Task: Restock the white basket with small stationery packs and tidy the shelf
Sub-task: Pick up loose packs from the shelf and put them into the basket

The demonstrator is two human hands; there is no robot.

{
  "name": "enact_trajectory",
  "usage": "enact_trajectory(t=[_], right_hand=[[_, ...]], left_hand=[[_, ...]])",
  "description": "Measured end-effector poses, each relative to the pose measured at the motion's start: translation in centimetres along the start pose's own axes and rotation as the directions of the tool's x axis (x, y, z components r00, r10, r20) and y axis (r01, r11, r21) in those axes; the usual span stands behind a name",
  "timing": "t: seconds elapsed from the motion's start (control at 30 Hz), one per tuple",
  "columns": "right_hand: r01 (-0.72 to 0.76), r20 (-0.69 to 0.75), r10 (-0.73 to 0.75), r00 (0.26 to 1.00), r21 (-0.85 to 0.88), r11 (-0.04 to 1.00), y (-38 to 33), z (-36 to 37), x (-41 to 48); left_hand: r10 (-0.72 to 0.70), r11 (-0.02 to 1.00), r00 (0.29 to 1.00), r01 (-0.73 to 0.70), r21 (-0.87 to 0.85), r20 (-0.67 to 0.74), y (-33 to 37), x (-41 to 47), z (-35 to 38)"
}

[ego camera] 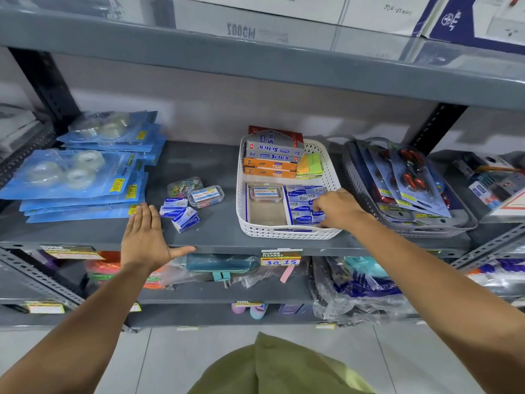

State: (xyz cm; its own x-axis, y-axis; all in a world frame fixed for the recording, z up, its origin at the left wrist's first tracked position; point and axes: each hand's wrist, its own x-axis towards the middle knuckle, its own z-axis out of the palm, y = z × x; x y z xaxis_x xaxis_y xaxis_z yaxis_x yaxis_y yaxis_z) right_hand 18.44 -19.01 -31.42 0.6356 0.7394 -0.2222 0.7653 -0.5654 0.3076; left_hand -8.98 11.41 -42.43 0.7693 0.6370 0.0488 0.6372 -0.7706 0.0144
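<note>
1. Grey metal shelf [216, 166] spanned the view; cartons sat on the tier above, bagged goods on the tiers below, pale tiled floor underneath.
2. Blue tape packs [76, 180] were stacked at the left; a grey basket of scissors [409, 189] stood at the right, just beside the white basket [287, 228].
3. White basket sat right of centre near the front edge: boxed goods at its far end, a row of small blue-and-white packs [301, 200] along its right side, a bare patch at its near left.
4. Right hand [338, 207] was down inside the basket, fingers curled on a pack in that row; whether pinched or only pressed, I cannot tell.
5. Left hand [147, 234] lay flat and open on the shelf edge, holding nothing.
6. Loose packs [180, 211] and two clear boxes [199, 191] lay on the shelf between the hands.
7. Judgement: seat each pack square against its neighbours, then fetch the loose ones, filling the bare patch last.
</note>
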Motion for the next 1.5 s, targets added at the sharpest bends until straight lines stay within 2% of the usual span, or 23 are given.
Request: enact_trajectory(t=[0.17, 0.33, 0.67, 0.8, 0.97, 1.07, 1.23, 1.37, 1.5], right_hand=[[-0.021, -0.027, 0.024, 0.999, 0.083, 0.996, 0.2, 0.2, -0.3], [-0.048, 0.038, 0.045, 0.998, 0.089, 0.995, 0.3, -0.1, -0.2], [-0.059, -0.029, 0.061, 0.998, 0.068, 0.996, 0.1, -0.1, -0.2], [-0.034, -0.068, 0.05, 0.996, 0.209, 0.977, -0.1, -1.8, 0.2], [0.082, -0.3, 0.065, 0.952, 0.453, 0.888, -4.3, -5.3, 2.0], [0.214, -0.376, -0.02, 0.926, 0.481, 0.85, -8.5, -7.3, 3.7], [0.471, -0.319, -0.371, 0.872, 0.346, 0.811, -16.3, -8.3, 6.1], [0.584, -0.248, -0.538, 0.805, 0.177, 0.792, -20.9, -7.4, 7.4], [0.621, -0.208, -0.595, 0.776, 0.088, 0.779, -22.7, -6.3, 8.2]], left_hand=[[0.002, 1.0, 1.0, -0.002, -0.008, 0.003, -0.1, 0.0, 0.1], [-0.004, 1.0, 1.0, 0.004, -0.024, -0.002, 0.1, -0.1, -0.1], [-0.008, 1.0, 1.0, 0.008, -0.028, 0.002, 0.3, -0.1, -0.2], [-0.015, 0.999, 0.999, 0.016, -0.028, 0.032, 0.4, -0.2, -0.9], [-0.021, 0.999, 0.999, 0.023, -0.041, 0.05, 0.2, -0.3, -1.1], [-0.019, 0.999, 0.998, 0.021, -0.044, 0.053, 0.2, -0.3, -1.1], [-0.015, 0.999, 0.999, 0.016, -0.03, 0.052, 0.1, -0.1, -0.9], [-0.009, 1.0, 0.998, 0.01, -0.019, 0.056, 0.1, 0.0, -0.9], [-0.012, 1.0, 0.998, 0.012, -0.002, 0.069, 0.1, 0.1, -0.9]])
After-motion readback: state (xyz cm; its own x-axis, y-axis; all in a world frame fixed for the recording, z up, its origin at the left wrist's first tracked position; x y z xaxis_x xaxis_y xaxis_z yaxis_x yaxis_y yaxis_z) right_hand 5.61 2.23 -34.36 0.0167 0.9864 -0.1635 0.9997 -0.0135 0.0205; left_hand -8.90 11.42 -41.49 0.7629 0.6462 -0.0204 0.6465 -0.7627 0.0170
